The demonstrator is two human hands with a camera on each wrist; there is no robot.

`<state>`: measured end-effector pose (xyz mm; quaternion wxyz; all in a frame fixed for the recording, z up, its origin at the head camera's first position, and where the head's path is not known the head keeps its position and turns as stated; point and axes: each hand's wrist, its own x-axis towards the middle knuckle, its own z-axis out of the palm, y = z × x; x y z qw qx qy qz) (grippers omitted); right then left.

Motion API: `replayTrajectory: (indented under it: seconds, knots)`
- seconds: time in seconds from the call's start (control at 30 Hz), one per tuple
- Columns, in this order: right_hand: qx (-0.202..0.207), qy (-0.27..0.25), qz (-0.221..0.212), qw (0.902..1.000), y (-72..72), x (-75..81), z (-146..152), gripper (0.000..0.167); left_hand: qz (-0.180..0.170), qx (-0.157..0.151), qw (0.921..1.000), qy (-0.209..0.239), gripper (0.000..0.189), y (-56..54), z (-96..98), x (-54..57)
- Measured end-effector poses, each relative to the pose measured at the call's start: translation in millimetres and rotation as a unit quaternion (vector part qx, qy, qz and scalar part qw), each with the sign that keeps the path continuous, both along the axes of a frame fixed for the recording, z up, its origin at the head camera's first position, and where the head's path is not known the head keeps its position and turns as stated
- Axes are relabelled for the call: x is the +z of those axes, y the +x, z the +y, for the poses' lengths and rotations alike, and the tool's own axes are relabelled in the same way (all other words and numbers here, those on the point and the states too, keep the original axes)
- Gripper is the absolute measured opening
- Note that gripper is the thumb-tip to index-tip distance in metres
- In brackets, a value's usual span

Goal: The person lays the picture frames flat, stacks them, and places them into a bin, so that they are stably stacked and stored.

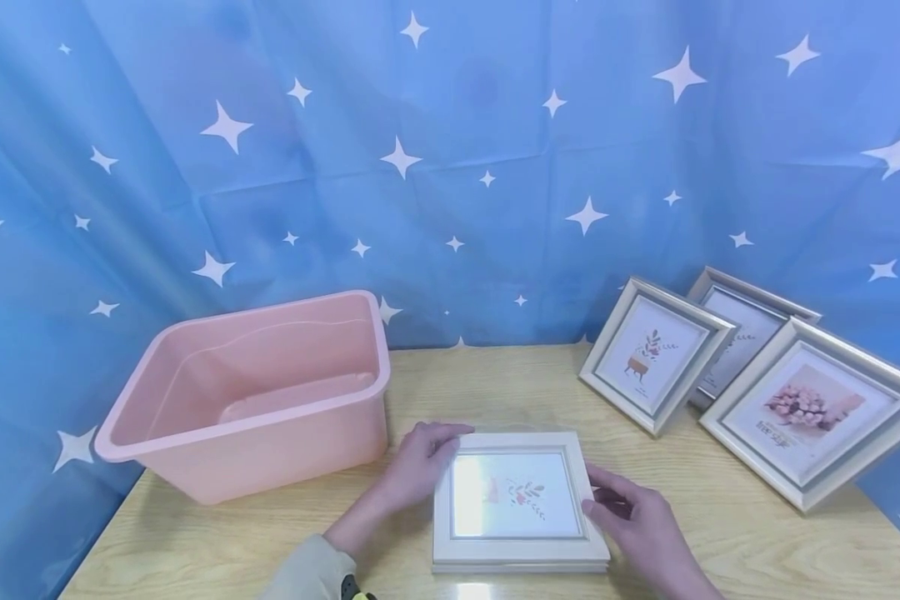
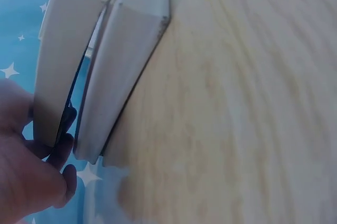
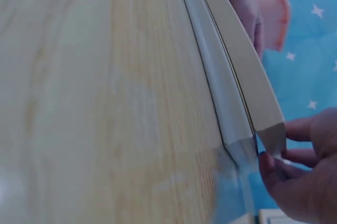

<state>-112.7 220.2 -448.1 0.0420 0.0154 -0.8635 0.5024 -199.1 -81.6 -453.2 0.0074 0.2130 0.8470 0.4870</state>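
Two white picture frames lie stacked flat at the table's front, the upper frame (image 1: 513,550) covering the face of the lower frame (image 2: 124,60). A plant print shows behind the upper one's shiny pane. My left hand (image 1: 417,468) grips the upper frame's far left part, thumb over the top; in the left wrist view its fingers reach into the gap under that frame. At the opposite side my right hand (image 1: 640,521) pinches the upper frame's right edge between thumb and fingers. A narrow gap parts the two frames in both wrist views.
A pink plastic bin (image 1: 270,450) stands on the left of the wooden table (image 1: 487,379). On the right, a small plant-print frame (image 1: 648,346), another frame (image 1: 742,333) behind it and a larger flower-print frame (image 1: 810,417) stand tilted. A blue star-patterned curtain (image 1: 480,208) hangs behind.
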Motion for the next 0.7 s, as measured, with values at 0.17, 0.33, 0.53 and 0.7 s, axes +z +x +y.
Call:
replayTrajectory:
  seconds: [0.17,0.33,0.53,0.7]
  knots:
    - [0.003,0.006,-0.014,0.9999,-0.6,0.2,0.1,0.046,-0.022,0.008,0.9996,0.014,0.029,-1.2,-0.8,-3.4]
    - [0.006,-0.002,-0.022,0.9997,-2.0,-1.0,0.0,0.046,-0.037,0.018,0.9988,0.025,0.026,-2.2,-1.2,-3.9]
    - [0.004,-0.012,-0.032,0.9994,-1.4,-1.4,0.0,0.047,-0.045,0.021,0.9987,0.012,0.025,-4.5,-1.9,-5.9]
    - [0.004,-0.016,-0.037,0.9992,-2.4,-3.1,0.3,0.048,-0.041,0.023,0.9988,0.008,0.024,-5.4,-2.3,-6.0]
